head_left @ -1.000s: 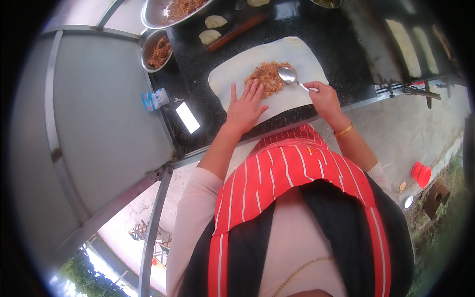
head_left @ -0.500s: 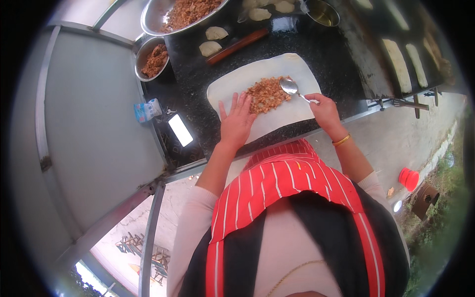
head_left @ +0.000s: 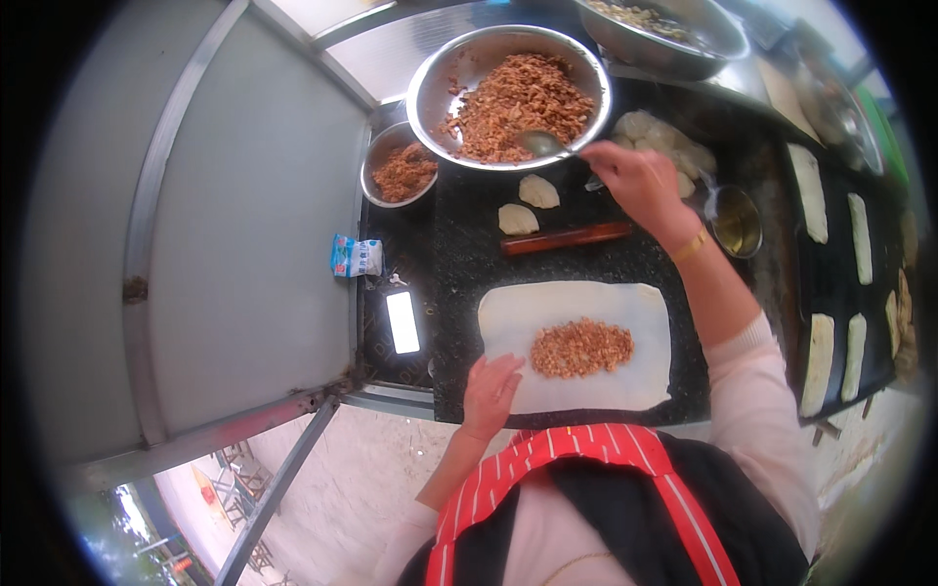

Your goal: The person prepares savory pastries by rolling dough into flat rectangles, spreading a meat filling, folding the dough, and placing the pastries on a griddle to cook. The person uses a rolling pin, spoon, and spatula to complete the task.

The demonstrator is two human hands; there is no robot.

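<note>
A thin white dough sheet [head_left: 508,310] lies on the black countertop, with a patch of reddish-brown crumbly filling [head_left: 583,349] spread at its middle. My left hand [head_left: 491,393] rests with fingers extended at the sheet's near left edge, holding nothing. Farther off, my right hand [head_left: 640,186] grips a metal spoon [head_left: 540,144] by its handle. The spoon's bowl sits at the near right side of a large steel bowl [head_left: 427,98], against the heap of the same filling [head_left: 523,98].
A smaller bowl [head_left: 369,183] of filling, a packet [head_left: 357,256] and a phone [head_left: 403,322] are at left. Beyond the sheet lie a wooden rolling pin [head_left: 567,237] and two dough pieces [head_left: 519,219]. An oil bowl [head_left: 737,223] and a black griddle [head_left: 838,283] with dough strips stand right.
My right hand has carried the spoon from the filling on the sheet to the large bowl. My left hand has shifted off the filling's edge to the sheet's near left side. The view has shifted.
</note>
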